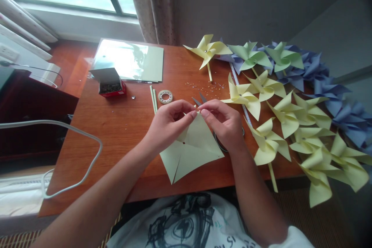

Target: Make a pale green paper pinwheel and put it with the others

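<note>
A pale yellow-green paper square [200, 143], slit in from its corners and with a small hole near its middle, is held up above the table's front part. My left hand [177, 120] pinches its upper edge between thumb and fingers. Close beside it, my right hand [222, 118] pinches the same edge, the two thumbs nearly meeting. Just beyond my fingertips show the blades of a pair of scissors [200, 99]; their handles are partly hidden by my right hand. Behind my left hand lie a roll of tape [165, 97] and thin rolled paper sticks [154, 99].
Finished yellow pinwheels [266, 141], green pinwheels [251, 56] and blue pinwheels [348, 116] crowd the right side. An open red box [112, 88] of small dark pieces and a paper stack [154, 64] stand at the back left. A white cable [95, 139] crosses the left edge.
</note>
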{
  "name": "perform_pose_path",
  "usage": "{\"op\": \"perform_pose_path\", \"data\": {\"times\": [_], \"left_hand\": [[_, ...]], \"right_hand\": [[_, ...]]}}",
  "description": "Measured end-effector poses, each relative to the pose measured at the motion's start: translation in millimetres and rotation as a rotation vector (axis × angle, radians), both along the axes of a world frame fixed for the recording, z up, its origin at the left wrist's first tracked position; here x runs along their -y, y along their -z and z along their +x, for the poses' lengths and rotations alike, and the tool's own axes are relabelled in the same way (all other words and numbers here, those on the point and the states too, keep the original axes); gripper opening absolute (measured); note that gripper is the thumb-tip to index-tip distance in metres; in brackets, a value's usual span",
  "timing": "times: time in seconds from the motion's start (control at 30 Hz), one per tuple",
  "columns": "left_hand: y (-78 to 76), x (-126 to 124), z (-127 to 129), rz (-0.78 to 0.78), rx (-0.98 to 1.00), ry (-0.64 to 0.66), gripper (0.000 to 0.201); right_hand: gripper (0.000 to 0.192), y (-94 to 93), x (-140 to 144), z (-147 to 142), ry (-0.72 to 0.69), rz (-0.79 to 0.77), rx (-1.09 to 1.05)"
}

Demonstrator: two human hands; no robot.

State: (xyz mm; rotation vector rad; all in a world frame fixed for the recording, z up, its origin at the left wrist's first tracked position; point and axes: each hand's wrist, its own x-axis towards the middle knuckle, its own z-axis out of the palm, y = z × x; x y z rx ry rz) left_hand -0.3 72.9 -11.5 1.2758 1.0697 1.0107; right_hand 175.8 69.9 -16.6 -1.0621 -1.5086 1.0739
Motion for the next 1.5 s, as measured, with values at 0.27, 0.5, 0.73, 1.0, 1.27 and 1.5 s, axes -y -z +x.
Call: {"op": "perform_pose_path", "data": {"times": [0.27,0.5,0.73,1.0,1.27,1.5], "left_hand": [[-0.7,0.1,0.7,-0.003,0.023,-0.001,0.017],[-1.8,0.8,2.1,-0.007,0.042,-0.012,0.018],[2.1,0.6,0.7,0.015,0.001,-0.013,0.018],[1.3,2.6,2.0,0.194,-0.207,-0.063,0.011],[-1.7,5.5,3.9,0.468,-0.490,-0.108,0.009],[-1.4,5.3,4.0,0.480,-0.511,-0.120,0.010]], "right_hand": [[0.003,2.4,-1.0,-0.4,0.003,-0.039,0.020],[0.003,2.0,-1.7,-0.3,0.009,-0.017,0.048],[0.004,2.3,-2.2,-0.4,0.013,0.018,0.072],[0.005,1.0,-1.7,-0.7,0.023,0.053,0.120],[0.006,-0.7,-1.4,-1.2,0.041,0.116,0.230],[0.007,-1.2,-1.9,-1.4,0.057,0.159,0.299]]}}
